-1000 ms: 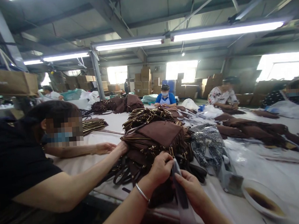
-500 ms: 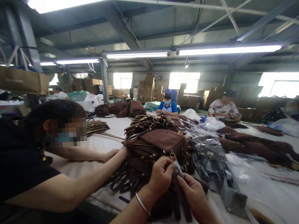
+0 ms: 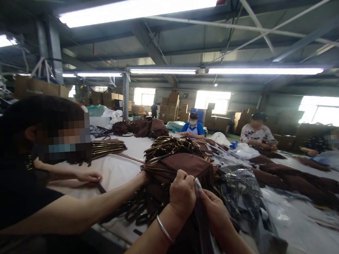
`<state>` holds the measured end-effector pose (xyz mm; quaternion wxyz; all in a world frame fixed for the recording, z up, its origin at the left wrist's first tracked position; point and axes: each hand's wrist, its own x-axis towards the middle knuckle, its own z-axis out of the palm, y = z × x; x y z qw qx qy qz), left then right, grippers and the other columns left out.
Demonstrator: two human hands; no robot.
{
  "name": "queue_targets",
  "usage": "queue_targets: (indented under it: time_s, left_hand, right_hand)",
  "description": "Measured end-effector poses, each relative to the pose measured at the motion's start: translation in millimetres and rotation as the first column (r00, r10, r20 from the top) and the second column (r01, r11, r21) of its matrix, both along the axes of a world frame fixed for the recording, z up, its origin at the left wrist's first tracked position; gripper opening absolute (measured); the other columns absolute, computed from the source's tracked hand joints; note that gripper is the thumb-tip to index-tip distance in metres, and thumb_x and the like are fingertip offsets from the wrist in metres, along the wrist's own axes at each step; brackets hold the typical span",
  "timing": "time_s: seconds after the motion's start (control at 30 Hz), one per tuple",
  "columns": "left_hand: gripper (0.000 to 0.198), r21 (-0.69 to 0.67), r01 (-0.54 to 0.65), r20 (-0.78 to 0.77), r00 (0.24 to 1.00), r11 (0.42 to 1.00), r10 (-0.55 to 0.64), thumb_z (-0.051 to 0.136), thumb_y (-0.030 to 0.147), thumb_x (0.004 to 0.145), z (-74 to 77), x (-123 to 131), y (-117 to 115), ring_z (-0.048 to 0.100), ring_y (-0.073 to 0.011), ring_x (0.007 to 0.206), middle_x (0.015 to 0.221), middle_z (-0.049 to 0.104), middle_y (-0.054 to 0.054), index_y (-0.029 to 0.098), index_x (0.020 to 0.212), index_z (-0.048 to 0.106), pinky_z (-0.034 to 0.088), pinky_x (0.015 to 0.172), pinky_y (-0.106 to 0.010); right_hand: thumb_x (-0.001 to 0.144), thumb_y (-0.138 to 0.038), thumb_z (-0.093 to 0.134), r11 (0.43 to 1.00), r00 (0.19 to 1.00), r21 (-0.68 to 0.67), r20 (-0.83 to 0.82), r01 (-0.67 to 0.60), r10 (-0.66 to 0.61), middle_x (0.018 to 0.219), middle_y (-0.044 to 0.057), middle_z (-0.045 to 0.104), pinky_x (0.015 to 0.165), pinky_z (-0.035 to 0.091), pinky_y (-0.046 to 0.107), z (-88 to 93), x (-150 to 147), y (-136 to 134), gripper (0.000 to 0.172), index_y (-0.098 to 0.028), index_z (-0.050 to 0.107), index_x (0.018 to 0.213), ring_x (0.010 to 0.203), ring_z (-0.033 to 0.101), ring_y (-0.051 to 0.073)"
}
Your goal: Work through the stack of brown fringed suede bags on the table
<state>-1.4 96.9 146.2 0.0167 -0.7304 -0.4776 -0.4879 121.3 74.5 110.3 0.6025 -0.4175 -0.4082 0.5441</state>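
My left hand (image 3: 181, 193), with a silver bangle on its wrist, is closed on the top of a long dark strap (image 3: 204, 232) wrapped in clear film. My right hand (image 3: 213, 212) pinches the same strap just below. Both hands are close together in front of a pile of brown fringed suede bags (image 3: 181, 164) with gold hardware. The strap hangs down between my forearms and runs out of the picture at the bottom.
A person in black at my left reaches one arm (image 3: 85, 207) to the bag pile and holds a strap end (image 3: 100, 187) with the other hand. Crumpled patterned plastic wrap (image 3: 242, 191) lies right of the pile. More people sit across the white table (image 3: 117, 172). Cardboard boxes (image 3: 169, 104) stand behind.
The camera has tilted up, so table and hands sit lower. My hands moved closer together on the strap. The person at left drew their far hand back, now holding a strap end.
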Motion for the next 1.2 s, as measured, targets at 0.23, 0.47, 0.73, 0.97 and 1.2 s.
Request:
queue_targets:
  time_s: [0.23,0.47,0.73,0.97,1.2]
  left_hand:
    - [0.024,-0.015,0.071,0.005,0.998,0.997,-0.07,0.041,0.024,0.093,15.0,-3,12,0.054,-0.0145,0.073,0.087,0.055,-0.004,0.022,0.079,0.06,0.043,0.068,-0.026]
    - [0.018,-0.229,0.26,0.419,0.896,0.938,-0.146,0.052,0.036,0.088,-30.3,-10,-22,0.055,-0.0171,0.071,0.078,0.059,-0.004,0.019,0.087,0.057,0.042,0.068,-0.029]
    - [0.043,-0.358,0.882,0.897,0.416,0.306,-0.149,0.057,0.058,0.079,-86.0,5,-45,0.061,-0.0182,0.058,0.066,0.061,-0.003,0.016,0.087,0.052,0.047,0.057,-0.032]
    - [0.043,-0.357,0.91,0.928,0.371,0.212,-0.033,0.064,0.058,0.072,-81.1,4,-49,0.049,-0.0102,0.044,0.058,0.048,0.006,0.018,0.08,0.049,0.048,0.046,-0.028]
    - [0.045,-0.309,0.938,0.944,0.323,0.156,-0.068,0.06,0.061,0.075,-66.1,3,-42,0.053,-0.0114,0.047,0.06,0.05,0.003,0.017,0.08,0.051,0.049,0.049,-0.028]
  right_hand:
    - [0.073,-0.045,0.074,0.999,0.998,0.044,-0.061,-0.017,0.02,0.067,0.0,0.07,0.053,0.046,0.022,3.0,-3,16,0.033,-0.017,0.072,0.09,0.057,0.061,0.013]
    - [0.061,-0.035,0.084,1.0,0.986,-0.013,-0.169,0.013,-0.015,0.064,0.002,0.07,0.05,0.049,0.024,15.8,-5,17,0.03,-0.015,0.07,0.078,0.056,0.063,0.015]
    - [0.053,-0.024,0.088,0.998,0.963,-0.055,-0.264,0.04,-0.054,0.067,0.0,0.071,0.051,0.051,0.02,21.1,-8,28,0.033,-0.017,0.068,0.078,0.06,0.065,0.013]
    - [0.073,-0.04,0.076,0.99,0.99,-0.053,-0.055,-0.133,0.13,0.07,0.002,0.069,0.056,0.05,0.022,13.2,7,5,0.03,-0.014,0.067,0.084,0.059,0.061,0.011]
    - [0.073,-0.048,0.073,0.965,0.959,-0.201,0.194,-0.17,0.209,0.052,-0.001,0.061,0.037,0.039,0.023,7.2,13,-8,0.037,-0.013,0.064,0.082,0.037,0.051,0.012]
